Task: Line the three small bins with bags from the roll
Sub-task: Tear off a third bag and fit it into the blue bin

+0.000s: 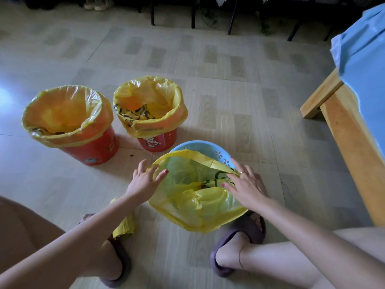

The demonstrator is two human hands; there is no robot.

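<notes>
A blue bin [208, 146] with flower cut-outs stands on the floor in front of me. A yellow bag [198, 207] lies over its mouth, sagging toward me, with its far rim short of the bin's far edge. My left hand [145, 178] touches the bag's left rim with spread fingers. My right hand [245, 184] lies flat on the right rim, fingers straight. Two red bins [93, 151] [158, 142] stand at left, each lined with a yellow bag [62, 109] [150, 97] folded over its rim. The yellow bag roll [125, 224] lies by my left foot.
A wooden table leg and frame [343, 126] under a blue cloth [366, 59] stands at the right. My slippered feet [239, 243] [118, 257] are on the floor near the blue bin. Dark furniture legs [193, 15] line the back. A small crumb [131, 155] lies between the bins.
</notes>
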